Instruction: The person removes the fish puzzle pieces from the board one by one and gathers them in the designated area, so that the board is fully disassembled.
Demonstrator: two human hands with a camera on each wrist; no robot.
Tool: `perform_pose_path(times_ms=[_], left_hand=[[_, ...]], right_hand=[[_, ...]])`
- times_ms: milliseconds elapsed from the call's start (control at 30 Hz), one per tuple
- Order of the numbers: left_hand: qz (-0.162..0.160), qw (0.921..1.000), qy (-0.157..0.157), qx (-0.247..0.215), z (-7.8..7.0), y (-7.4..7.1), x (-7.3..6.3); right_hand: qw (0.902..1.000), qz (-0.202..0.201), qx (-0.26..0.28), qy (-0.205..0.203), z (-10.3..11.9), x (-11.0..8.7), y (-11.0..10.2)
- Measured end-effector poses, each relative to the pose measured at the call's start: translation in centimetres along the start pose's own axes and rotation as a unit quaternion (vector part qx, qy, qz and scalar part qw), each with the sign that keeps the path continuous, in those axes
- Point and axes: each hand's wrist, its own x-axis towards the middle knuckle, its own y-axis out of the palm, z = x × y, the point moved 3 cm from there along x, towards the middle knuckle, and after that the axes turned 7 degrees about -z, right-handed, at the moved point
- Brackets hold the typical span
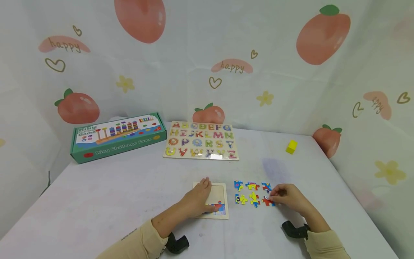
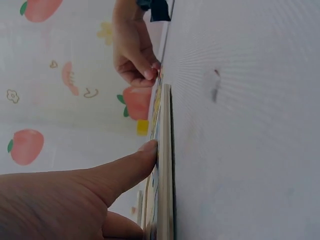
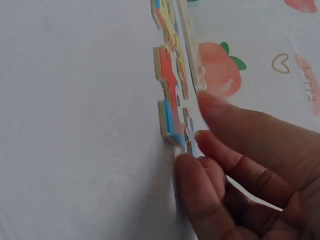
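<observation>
In the head view my left hand (image 1: 196,199) lies on a square wooden puzzle board (image 1: 221,187), its fingers straight and its thumb over the bottom row. Blue and red puzzle pieces (image 1: 221,208) sit in that row, partly covered by the hand. My right hand (image 1: 289,196) pinches the right end of a red and blue puzzle piece (image 1: 267,202) at the lower right of a small group. From the right wrist, this piece (image 3: 170,85) appears low on the table, thumb and fingertips at its blue end. Several other loose puzzle pieces (image 1: 253,198) lie left of and above it.
Behind the work lies a wooden alphabet board (image 1: 200,140). A green Ring Challenge Game box (image 1: 119,138) stands at the back left, and a yellow block (image 1: 291,146) at the back right. White patterned cloth (image 1: 187,54) hangs behind the white table (image 1: 129,194).
</observation>
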Motion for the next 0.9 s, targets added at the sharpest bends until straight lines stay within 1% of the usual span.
perform_pose_path(times_ms=[100, 167, 233, 333, 500, 633, 733, 900], left_hand=[[0.003, 0.9999, -0.002, -0.013, 0.2, -0.1, -0.1], [0.005, 0.9998, -0.004, -0.021, 0.4, -0.4, -0.2], [0.005, 0.9997, -0.002, -0.023, 0.5, -0.6, -0.3], [0.007, 0.9996, 0.002, -0.026, 0.8, -1.0, -0.5], [0.019, 0.999, 0.002, -0.041, 2.0, -1.2, -1.0], [0.032, 0.9964, -0.006, -0.078, 3.0, -1.2, -1.7], [0.043, 0.9949, 0.001, -0.091, 3.5, -1.3, -2.1], [0.057, 0.9939, 0.021, -0.092, 3.7, -1.5, -2.5]], right_hand=[[0.9999, -0.005, 0.004, -0.009, 0.6, 0.1, -0.1], [0.9997, -0.002, 0.012, -0.023, 1.3, 0.3, -0.1], [0.9992, 0.007, 0.021, -0.034, 2.1, 0.6, 0.2], [0.9969, 0.031, 0.035, -0.063, 3.3, 1.1, 1.0], [0.9909, 0.077, 0.054, -0.097, 5.4, 1.7, 3.0], [0.9835, 0.113, 0.062, -0.127, 7.4, 2.3, 5.1], [0.9778, 0.136, 0.056, -0.149, 9.1, 2.7, 6.7], [0.9718, 0.16, 0.035, -0.17, 11.6, 3.3, 9.0]])
